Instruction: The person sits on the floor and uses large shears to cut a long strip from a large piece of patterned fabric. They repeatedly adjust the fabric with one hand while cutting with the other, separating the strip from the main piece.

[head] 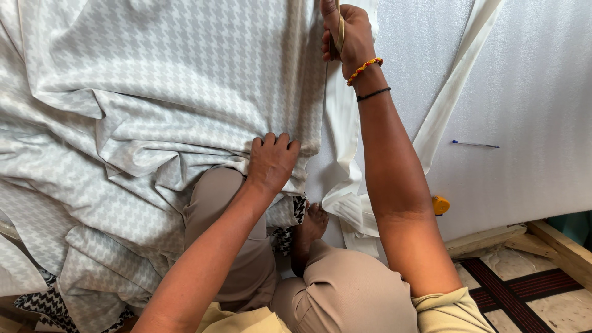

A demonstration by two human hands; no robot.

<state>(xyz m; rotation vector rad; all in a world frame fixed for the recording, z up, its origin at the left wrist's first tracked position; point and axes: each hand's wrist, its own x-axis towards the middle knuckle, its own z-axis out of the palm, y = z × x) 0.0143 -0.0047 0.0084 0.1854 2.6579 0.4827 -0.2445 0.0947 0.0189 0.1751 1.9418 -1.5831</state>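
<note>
A large grey-and-white houndstooth cloth point(154, 80) lies in folds over the left and middle of the view and over my knees. My left hand point(271, 161) presses down on the cloth's near edge, fingers curled into the fabric. My right hand point(345, 34) reaches far up along the cloth's right edge and is closed around a thin pale strip, possibly a tape or a stick; its far end runs out of view. A plain cream cloth strip point(342, 154) runs beside the patterned cloth under my right arm.
A white foam sheet point(524, 111) covers the surface at right, with a blue pen point(475, 144) lying on it. A small orange object point(440, 205) sits by my right elbow. Wooden frame boards point(555, 243) and a patterned floor show at lower right.
</note>
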